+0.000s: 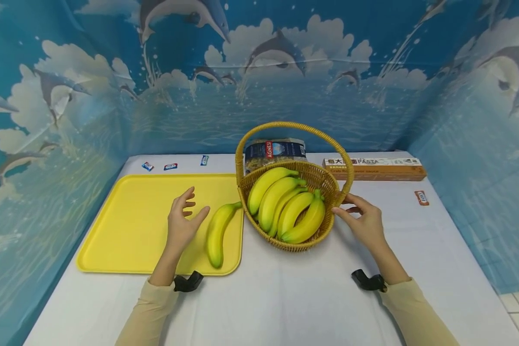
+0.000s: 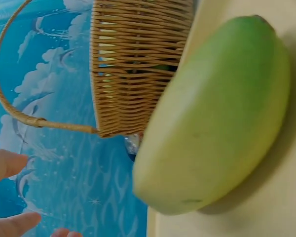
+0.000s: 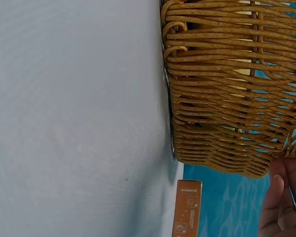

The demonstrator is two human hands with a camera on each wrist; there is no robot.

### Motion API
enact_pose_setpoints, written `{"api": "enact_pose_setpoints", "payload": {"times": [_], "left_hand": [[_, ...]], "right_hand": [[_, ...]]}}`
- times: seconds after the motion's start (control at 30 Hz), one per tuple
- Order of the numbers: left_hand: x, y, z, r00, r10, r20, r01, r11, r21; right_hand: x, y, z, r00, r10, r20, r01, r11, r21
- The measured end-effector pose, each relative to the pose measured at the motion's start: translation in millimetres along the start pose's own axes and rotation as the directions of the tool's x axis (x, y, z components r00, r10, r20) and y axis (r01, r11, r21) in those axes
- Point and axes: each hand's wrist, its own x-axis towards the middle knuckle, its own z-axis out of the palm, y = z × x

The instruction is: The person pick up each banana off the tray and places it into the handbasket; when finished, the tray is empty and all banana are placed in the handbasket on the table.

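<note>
A wicker basket (image 1: 292, 246) with a tall hoop handle stands on the table and holds several bananas (image 1: 271, 207). My right hand (image 1: 366, 222) pinches the basket's right rim near the handle's foot; the right wrist view has these fingers (image 3: 273, 202) against the woven edge. One single banana (image 1: 218, 234) lies on the right part of a yellow tray (image 1: 129, 223), its stem end touching or close to the basket. Left of that banana, my left hand (image 1: 183, 221) hovers over the tray with thumb and fingers apart, holding nothing.
Behind the basket sits a pasta bag (image 1: 276, 150). A long pasta box (image 1: 376, 169) lies at the back right. Small wrapped packets, such as a red-brown one (image 1: 421, 198) and a blue one (image 1: 204, 160), lie near the edges. A dolphin-print curtain (image 1: 259, 105) encloses the table.
</note>
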Motion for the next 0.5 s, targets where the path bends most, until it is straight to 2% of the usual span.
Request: {"api": "enact_pose_setpoints", "payload": {"times": [0.1, 0.2, 0.37, 0.5], "left_hand": [[-0.2, -6.1, 5.3, 0.998, -0.044, 0.052, 0.044, 0.999, 0.019], [-0.1, -13.5, 12.8, 0.989, -0.089, 0.122, 0.084, 0.995, 0.046], [-0.8, -26.0, 23.7, 0.959, -0.175, 0.222, 0.147, 0.98, 0.137], [-1.9, -31.2, 27.7, 0.939, -0.222, 0.262, 0.175, 0.966, 0.19]], "right_hand": [[-0.7, 0.3, 0.5, 1.0, 0.002, 0.006, -0.002, 1.0, 0.0], [-0.8, 0.4, 0.6, 1.0, 0.006, 0.004, -0.006, 1.0, -0.003], [-0.6, 1.4, 1.1, 1.0, 0.007, 0.003, -0.007, 1.0, -0.009], [-0.3, 1.7, 1.5, 1.0, 0.003, 0.003, -0.003, 1.0, -0.008]]}}
